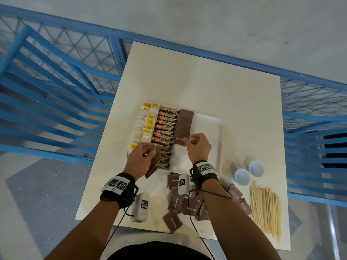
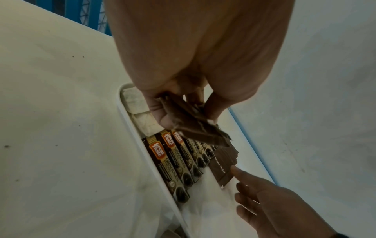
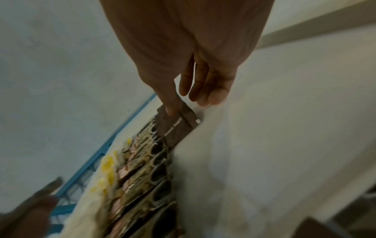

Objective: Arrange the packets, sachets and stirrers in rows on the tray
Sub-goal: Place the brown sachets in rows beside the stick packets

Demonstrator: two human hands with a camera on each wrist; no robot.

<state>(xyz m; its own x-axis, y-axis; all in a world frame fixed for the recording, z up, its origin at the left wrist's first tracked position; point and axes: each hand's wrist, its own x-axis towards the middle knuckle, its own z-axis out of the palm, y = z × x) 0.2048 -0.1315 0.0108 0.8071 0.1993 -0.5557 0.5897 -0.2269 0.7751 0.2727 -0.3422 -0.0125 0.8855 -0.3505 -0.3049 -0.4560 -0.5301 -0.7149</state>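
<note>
The brown sugar sachets look light, thin and limp, likely to slip over one another, so each is best pinched flat at a short edge. The left hand [image 1: 143, 153] has its fingers [image 2: 160, 112] curled round a small fanned stack of sachets [image 2: 195, 127], just above the near end of the coffee stick row [image 1: 165, 132] on the tray [image 1: 216, 126]. Right of it, the right hand [image 1: 199, 145] has its fingers [image 3: 171, 104] narrowed, the forefinger tip pressing the nearest sachet [image 3: 175, 128] of the brown row [image 1: 185, 122]; its other fingers hang loosely, holding nothing.
</note>
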